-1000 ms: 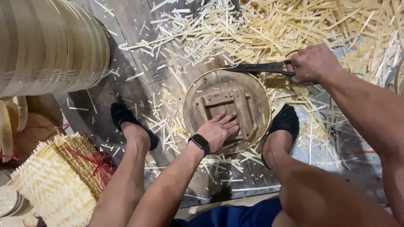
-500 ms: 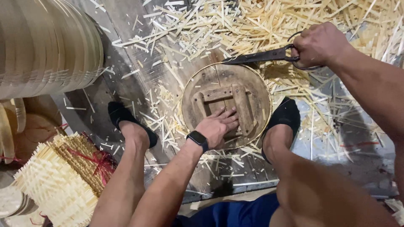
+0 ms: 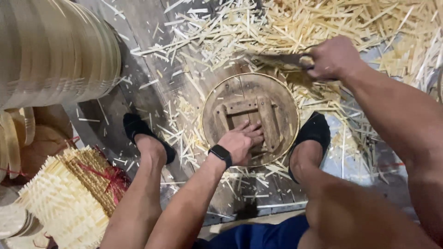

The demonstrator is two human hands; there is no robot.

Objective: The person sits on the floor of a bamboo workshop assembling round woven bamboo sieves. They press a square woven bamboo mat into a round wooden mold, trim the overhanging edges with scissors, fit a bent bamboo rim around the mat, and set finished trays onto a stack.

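Observation:
A round wooden form with a thin bamboo rim and a square wooden block frame on top lies flat on the floor between my feet. My left hand, with a black watch on the wrist, presses down on the near part of it, fingers spread over the block. My right hand grips the handle of a dark blade, which lies blurred just beyond the form's far rim.
Pale bamboo shavings cover the floor beyond and around the form. A tall stack of bamboo hoops stands at the upper left. A bundle of woven bamboo mats tied with red string lies at the lower left. My black shoes flank the form.
My right hand has swung the blade left and down along the form's far rim. My left hand has stayed pressed on the form.

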